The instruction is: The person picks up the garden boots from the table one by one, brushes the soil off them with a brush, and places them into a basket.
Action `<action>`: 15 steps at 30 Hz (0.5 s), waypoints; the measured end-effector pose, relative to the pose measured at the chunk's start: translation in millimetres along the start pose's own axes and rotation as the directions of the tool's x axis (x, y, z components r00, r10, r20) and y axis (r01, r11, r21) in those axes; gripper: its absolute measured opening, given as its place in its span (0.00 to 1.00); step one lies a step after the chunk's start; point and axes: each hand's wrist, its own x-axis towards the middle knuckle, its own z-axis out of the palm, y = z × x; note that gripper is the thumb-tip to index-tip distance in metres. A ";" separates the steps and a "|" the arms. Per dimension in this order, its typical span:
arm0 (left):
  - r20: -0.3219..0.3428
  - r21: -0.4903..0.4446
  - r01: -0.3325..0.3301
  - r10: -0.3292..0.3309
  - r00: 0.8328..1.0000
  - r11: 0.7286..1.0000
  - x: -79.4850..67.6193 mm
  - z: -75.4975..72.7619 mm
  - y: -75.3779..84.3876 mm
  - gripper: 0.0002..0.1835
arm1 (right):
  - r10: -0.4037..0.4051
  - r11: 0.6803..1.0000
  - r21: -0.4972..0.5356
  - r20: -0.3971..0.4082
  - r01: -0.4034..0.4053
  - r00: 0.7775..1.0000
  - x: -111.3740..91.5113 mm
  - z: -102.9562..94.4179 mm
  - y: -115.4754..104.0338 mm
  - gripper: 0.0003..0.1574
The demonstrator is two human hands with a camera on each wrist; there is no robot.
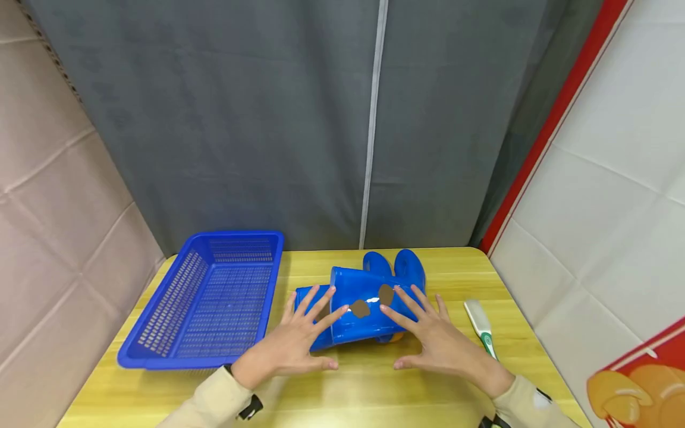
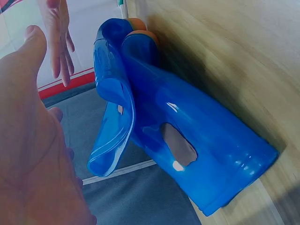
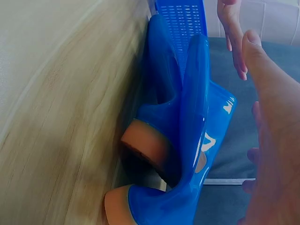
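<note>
Nearest you, your beige sleeves (image 1: 214,399) reach in over the front of the wooden table (image 1: 364,407), with black straps at the wrists. Your left hand (image 1: 291,342) is wide open, its fingers straight and spread, and it has hold of nothing; in the left wrist view a gap shows between it and the blue. Your right hand (image 1: 437,340) matches it, fingers fanned and thumb out to the side, also gripping nothing and apart from what lies below.

Under and just beyond your fingertips lie the blue boots (image 1: 350,284), a glossy pair on their sides in the middle of the table. One leans over the other, their open tops turned toward your left and their feet toward your right, toes pointing away from you. Brown patches (image 1: 360,308) mark the shafts, and orange heels (image 3: 146,140) show in the right wrist view.

To your right, a brush (image 1: 478,318) with a pale head and a green and white handle lies near your right wrist, which covers the handle's end. To your left stands a blue plastic basket (image 1: 275,267), its near corner partly behind your left wrist. Beyond the table's far edge hangs a grey curtain (image 1: 257,119) with a pale vertical strip.
</note>
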 end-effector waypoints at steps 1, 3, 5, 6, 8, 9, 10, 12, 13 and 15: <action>0.001 -0.003 0.000 0.000 1.000 1.000 0.7 0.1 0.1 0.55 | 0.002 1.000 0.002 0.000 -0.002 1.000 -0.4 -0.4 0.2 0.61; 0.002 -0.008 0.000 0.000 1.000 1.000 2.6 1.0 -0.3 0.55 | 0.007 1.000 0.006 -0.003 -0.007 1.000 -0.8 -1.3 1.4 0.61; 0.004 -0.017 -0.001 0.001 1.000 1.000 5.7 0.9 -0.3 0.55 | 0.021 1.000 0.002 -0.005 -0.021 1.000 -1.4 -3.1 3.1 0.61; 0.004 -0.018 -0.001 0.001 1.000 1.000 7.5 0.8 -0.6 0.55 | 0.029 1.000 0.001 -0.010 -0.029 1.000 -1.8 -4.1 4.5 0.61; -0.004 -0.025 -0.001 0.000 1.000 1.000 12.0 0.4 -1.5 0.55 | 0.048 0.999 -0.002 -0.023 -0.048 0.999 -2.6 -7.1 8.3 0.62; -0.007 -0.028 0.001 -0.001 1.000 1.000 14.5 -0.1 -2.0 0.54 | 0.052 0.999 -0.007 -0.036 -0.052 0.998 -3.3 -8.6 10.7 0.62; -0.005 -0.032 0.006 -0.006 1.000 0.999 17.1 -0.9 -2.2 0.53 | 0.061 0.998 -0.010 -0.046 -0.062 0.997 -4.3 -10.3 13.3 0.62; -0.001 -0.025 0.015 -0.015 1.000 1.000 22.2 -1.4 -3.4 0.52 | 0.077 0.997 -0.018 -0.066 -0.079 0.995 -6.2 -13.5 19.8 0.63; 0.004 -0.028 0.021 -0.021 1.000 0.999 24.7 -1.4 -3.9 0.52 | 0.084 0.996 -0.019 -0.073 -0.086 0.994 -7.3 -15.1 23.1 0.63; 0.021 -0.025 0.037 -0.036 0.999 0.999 30.4 -1.2 -4.9 0.52 | 0.106 0.994 -0.022 -0.083 -0.108 0.991 -9.7 -17.3 30.2 0.62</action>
